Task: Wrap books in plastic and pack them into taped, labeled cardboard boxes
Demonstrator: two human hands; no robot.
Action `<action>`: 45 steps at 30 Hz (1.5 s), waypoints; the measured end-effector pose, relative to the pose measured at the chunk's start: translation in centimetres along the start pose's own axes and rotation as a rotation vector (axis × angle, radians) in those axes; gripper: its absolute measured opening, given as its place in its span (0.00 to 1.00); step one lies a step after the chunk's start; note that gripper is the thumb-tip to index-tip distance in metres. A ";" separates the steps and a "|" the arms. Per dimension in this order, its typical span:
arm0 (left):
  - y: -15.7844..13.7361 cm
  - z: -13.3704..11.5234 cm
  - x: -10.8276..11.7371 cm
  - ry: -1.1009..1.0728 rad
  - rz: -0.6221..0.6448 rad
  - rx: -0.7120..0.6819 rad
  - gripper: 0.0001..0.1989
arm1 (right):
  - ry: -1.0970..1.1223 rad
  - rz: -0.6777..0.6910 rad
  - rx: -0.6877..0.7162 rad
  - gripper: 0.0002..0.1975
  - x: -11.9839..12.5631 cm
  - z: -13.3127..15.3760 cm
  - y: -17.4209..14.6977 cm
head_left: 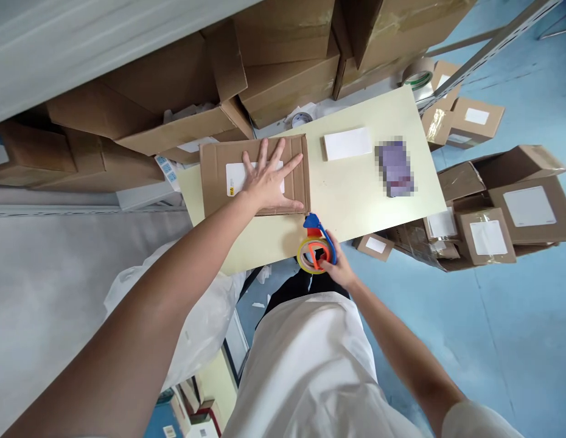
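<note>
The tape gun [314, 233] is being gripped tight by the R hand [339, 265], at the near R corner of the brown box [295, 184]. The box is being pressed onto the tbl [246, 246] by the L hand [265, 180], fingers spread apart. A blurry purple thing [395, 168] & white pad [348, 144] are being kept R of the box, & big ctns [292, 91] behind it.

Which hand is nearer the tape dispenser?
Right. The right hand grips the tape dispenser; the left hand is spread flat on the box, apart from it.
</note>
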State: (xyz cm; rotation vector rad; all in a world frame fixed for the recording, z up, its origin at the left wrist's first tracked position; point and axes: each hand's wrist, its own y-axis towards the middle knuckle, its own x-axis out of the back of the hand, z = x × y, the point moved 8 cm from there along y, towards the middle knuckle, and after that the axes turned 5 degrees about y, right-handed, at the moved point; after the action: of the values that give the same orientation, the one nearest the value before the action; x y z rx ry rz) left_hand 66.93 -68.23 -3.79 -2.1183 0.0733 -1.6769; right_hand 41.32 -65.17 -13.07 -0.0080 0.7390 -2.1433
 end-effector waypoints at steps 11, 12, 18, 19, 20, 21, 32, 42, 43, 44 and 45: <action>-1.6 12.0 3.4 -0.115 -0.250 0.516 0.51 | 0.126 -0.172 0.048 0.46 -2.9 1.0 4.1; -2.2 12.9 3.1 -0.142 -0.252 0.554 0.49 | 0.104 -0.181 0.073 0.46 -2.1 2.1 5.5; -7.1 12.5 0.8 -0.202 -0.143 0.635 0.39 | -0.144 -0.022 0.127 0.42 1.8 11.8 16.4; -7.4 11.9 1.0 -0.183 -0.168 0.627 0.42 | -0.195 0.027 0.119 0.41 2.1 13.1 17.7; -7.2 11.1 1.3 -0.162 -0.200 0.599 0.45 | -0.242 0.074 0.109 0.40 2.2 14.0 18.6; -6.6 10.1 1.6 -0.146 -0.228 0.545 0.49 | -0.287 0.113 0.102 0.40 2.3 14.6 19.2; 0.0 7.0 0.7 -0.142 -0.195 0.311 0.54 | -0.392 0.155 0.175 0.44 1.9 12.6 17.6; 0.1 7.0 0.6 -0.129 -0.169 0.313 0.55 | -0.145 0.037 0.095 0.45 1.7 -0.3 -0.1; 0.1 7.0 0.7 -0.133 -0.165 0.315 0.55 | -0.116 0.016 0.092 0.45 0.9 -1.6 -1.3; 0.1 7.1 0.8 -0.138 -0.162 0.319 0.56 | -0.090 -0.011 0.097 0.45 0.0 -2.6 -2.2; 0.1 7.0 0.9 -0.142 -0.162 0.326 0.56 | -0.070 -0.038 0.107 0.46 -0.8 -3.3 -2.7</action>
State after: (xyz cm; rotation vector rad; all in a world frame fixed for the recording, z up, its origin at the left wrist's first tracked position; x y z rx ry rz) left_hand 73.80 -66.50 -4.27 -2.0269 -0.3972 -1.4992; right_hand 39.06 -61.67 -14.22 -0.0408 0.5869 -2.2045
